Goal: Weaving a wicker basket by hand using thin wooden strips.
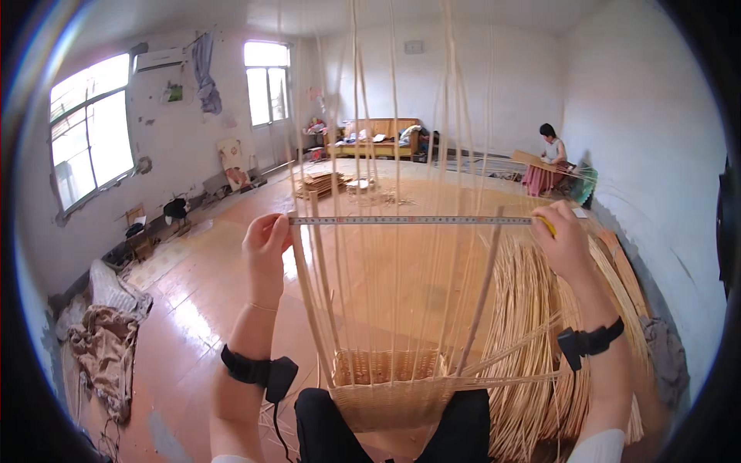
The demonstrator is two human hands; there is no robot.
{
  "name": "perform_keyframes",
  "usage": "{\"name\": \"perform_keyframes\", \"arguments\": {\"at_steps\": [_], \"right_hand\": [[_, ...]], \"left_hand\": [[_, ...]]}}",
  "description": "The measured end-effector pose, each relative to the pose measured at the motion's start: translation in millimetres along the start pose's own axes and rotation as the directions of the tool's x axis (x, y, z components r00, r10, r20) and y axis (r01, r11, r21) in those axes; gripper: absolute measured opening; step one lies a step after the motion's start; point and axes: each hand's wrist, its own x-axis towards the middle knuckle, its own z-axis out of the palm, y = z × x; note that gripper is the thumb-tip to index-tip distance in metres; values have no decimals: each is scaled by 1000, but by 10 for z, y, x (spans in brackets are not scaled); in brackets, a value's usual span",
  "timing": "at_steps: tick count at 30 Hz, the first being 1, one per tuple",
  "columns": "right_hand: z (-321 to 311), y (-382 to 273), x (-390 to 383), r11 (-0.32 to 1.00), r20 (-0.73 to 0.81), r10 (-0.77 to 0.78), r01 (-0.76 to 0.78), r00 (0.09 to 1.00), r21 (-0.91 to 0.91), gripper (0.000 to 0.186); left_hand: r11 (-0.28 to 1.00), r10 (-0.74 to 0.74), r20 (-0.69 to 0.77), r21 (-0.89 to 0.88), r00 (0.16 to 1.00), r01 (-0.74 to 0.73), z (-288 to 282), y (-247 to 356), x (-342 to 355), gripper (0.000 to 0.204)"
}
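Observation:
My left hand [266,239] pinches the end of a steel tape measure [386,221] at the left. My right hand [559,239] grips its yellow case [546,225] at the right, with the tape stretched level between them across upright wooden sticks [486,285] and long pale strands. Below, a partly woven basket [390,401] sits between my legs [324,424], its long strands rising upward and some trailing off to the right.
A large bundle of long strips [525,370] lies at the right. Piled cloth [104,359] lies at the left. Farther back are stacked flat pieces [316,184], a wooden sofa [386,147] and a seated person [552,150] beside the right wall.

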Motion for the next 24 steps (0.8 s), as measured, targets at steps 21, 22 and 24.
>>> {"name": "perform_keyframes", "arguments": {"at_steps": [21,22,24], "right_hand": [[276,550,-35,991,-249,-110,86,962,-107,21],[279,542,-32,991,-243,-107,83,964,-105,21],[292,510,-38,993,-220,-97,79,971,-91,21]], "left_hand": [[988,150,-167,1,974,-152,349,-438,-109,15],[988,154,-151,29,976,-151,332,-420,-123,16],[988,146,-139,69,980,-137,346,-362,-149,18]]}}
